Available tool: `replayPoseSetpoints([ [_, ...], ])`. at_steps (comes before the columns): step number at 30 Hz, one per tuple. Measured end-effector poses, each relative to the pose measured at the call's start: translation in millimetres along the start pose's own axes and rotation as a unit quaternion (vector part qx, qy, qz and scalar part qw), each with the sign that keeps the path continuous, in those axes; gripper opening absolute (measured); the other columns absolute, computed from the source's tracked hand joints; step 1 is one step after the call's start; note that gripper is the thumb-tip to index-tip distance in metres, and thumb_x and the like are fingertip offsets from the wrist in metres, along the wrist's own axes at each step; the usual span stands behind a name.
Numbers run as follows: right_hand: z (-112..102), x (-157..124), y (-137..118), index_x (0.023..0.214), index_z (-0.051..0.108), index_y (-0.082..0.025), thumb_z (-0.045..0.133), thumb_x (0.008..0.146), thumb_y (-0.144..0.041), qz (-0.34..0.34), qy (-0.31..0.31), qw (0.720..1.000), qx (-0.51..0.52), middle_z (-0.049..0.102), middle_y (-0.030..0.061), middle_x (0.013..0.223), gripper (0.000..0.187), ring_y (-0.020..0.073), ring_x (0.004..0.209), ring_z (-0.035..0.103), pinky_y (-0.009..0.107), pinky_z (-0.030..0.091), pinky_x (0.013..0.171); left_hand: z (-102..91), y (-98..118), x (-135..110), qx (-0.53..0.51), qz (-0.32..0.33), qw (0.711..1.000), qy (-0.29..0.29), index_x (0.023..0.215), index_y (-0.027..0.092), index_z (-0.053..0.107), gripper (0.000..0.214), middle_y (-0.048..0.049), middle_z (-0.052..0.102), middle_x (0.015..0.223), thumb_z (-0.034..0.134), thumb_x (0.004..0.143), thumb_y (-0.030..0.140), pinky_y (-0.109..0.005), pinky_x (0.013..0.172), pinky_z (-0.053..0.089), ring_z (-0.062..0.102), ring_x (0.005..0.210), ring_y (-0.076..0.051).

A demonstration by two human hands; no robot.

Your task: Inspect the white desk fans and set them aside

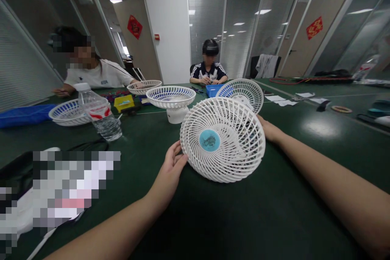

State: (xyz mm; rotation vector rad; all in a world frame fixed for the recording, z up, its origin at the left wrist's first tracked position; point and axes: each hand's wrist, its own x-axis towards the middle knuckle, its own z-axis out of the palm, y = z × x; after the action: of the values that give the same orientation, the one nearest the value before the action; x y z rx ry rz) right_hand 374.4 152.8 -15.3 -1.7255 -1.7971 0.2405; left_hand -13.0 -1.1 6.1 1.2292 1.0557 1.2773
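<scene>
A round white fan grille (225, 166) with a blue disc (209, 140) at its centre is tilted up towards me over the table. My left hand (175, 160) grips its left rim, thumb in front and fingers bent at the edge. At the right rim my right hand (268, 129) holds from behind, its fingers mostly hidden by the grille. Just beyond stands another white grille (256, 89), partly covered by the near one. To the left, a shallow white fan grille (170, 96) lies face up on a white base (177, 115).
A water bottle (102, 113) stands at the left beside another white grille (65, 115). Farther back are a yellow box (124, 102), a blue tray (213, 90) and two seated people (209, 69). Papers (284, 100) and a tape roll (341, 109) lie at the right.
</scene>
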Motion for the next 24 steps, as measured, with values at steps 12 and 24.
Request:
replayPoseSetpoints([
  [12, -11.3, -131.3, -81.2, 0.105, 0.065, -0.021, 0.049, 0.085, -0.042, -0.199, -0.124, 0.972, 0.016, 0.062, 0.0062, 0.109, 0.033, 0.0191, 0.107, 0.056, 0.035, 0.045, 0.099, 0.5, 0.6, -0.8, 0.01, 0.003, 1.0, -0.001, 0.133, 0.017, 0.036, 0.053, -0.014, 0.041, 0.143, 0.056, 0.087, 0.033, -0.038, 0.101, 0.04, 0.051, 0.12, -0.023],
  [24, -4.3, -150.8, -122.0, 0.131, 0.053, -0.019, 0.064, 0.076, -0.047, -0.28, -0.149, 0.948, 0.023, 0.051, 0.009, 0.131, 0.063, 0.0245, 0.127, 0.044, 0.043, 0.033, 0.112, -0.4, 0.2, -1.5, 0.003, 0.002, 1.0, 0.0, 0.134, 0.019, 0.034, 0.052, -0.0151, 0.041, 0.143, 0.056, 0.089, 0.033, -0.042, 0.103, 0.04, 0.052, 0.119, -0.024],
])
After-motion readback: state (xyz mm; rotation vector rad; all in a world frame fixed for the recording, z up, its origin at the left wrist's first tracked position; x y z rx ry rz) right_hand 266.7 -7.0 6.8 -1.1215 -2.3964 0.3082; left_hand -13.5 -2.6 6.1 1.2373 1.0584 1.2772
